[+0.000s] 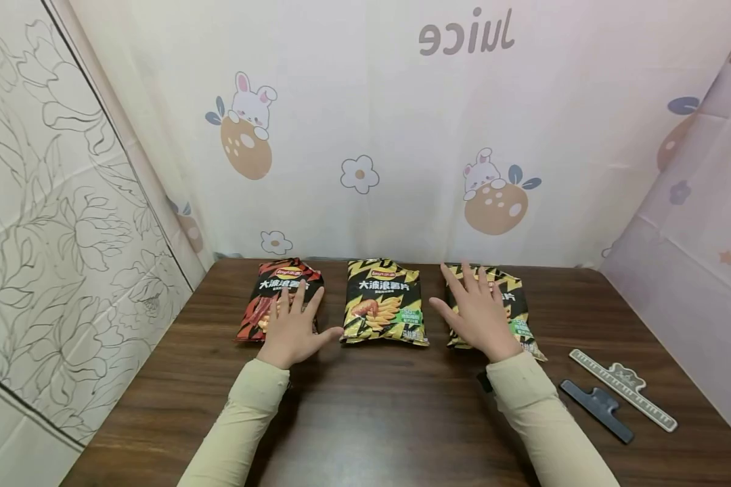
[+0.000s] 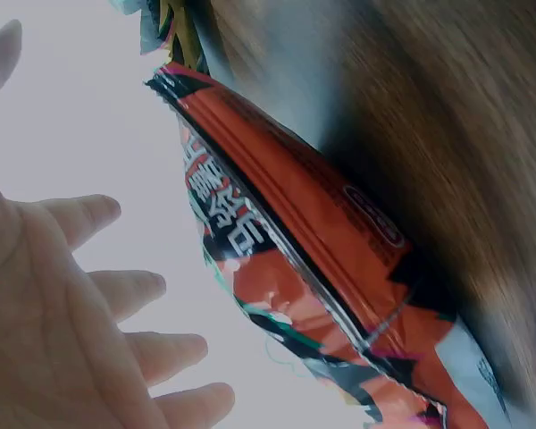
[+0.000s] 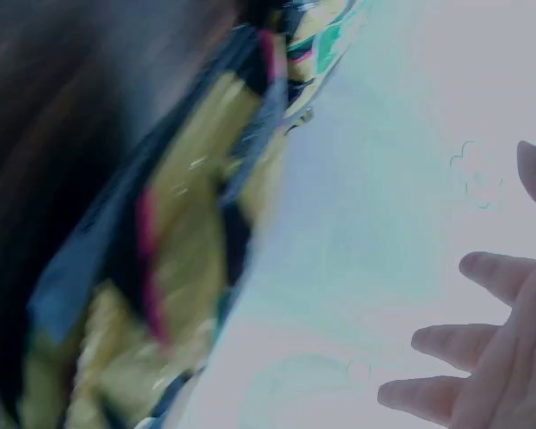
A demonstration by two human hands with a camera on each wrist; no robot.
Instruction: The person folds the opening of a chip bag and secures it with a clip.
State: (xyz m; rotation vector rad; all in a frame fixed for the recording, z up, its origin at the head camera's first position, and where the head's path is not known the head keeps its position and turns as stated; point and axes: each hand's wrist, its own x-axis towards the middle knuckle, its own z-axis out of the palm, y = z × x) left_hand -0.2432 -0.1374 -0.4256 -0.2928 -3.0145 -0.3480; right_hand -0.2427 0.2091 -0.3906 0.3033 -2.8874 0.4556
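Three bags of chips lie in a row at the back of the table. My left hand [image 1: 292, 329], fingers spread, is over the red chip bag [image 1: 254, 318] and covers part of its front. In the left wrist view that red bag [image 2: 295, 241] shows apart from the palm. The right hand [image 1: 478, 314] spreads its fingers over the right yellow-and-black chip bag [image 1: 520, 308], which also appears in the right wrist view [image 3: 196, 214]. Between the hands lies the middle yellow-and-black chip bag [image 1: 382, 304]. Neither hand holds anything.
To the right on the brown wooden table [image 1: 365, 419] lie a white ruler-like clip [image 1: 624, 389] and a dark grey clip [image 1: 598, 409]. A printed curtain [image 1: 365, 122] hangs right behind the bags, with more fabric [image 1: 55, 203] along the left side.
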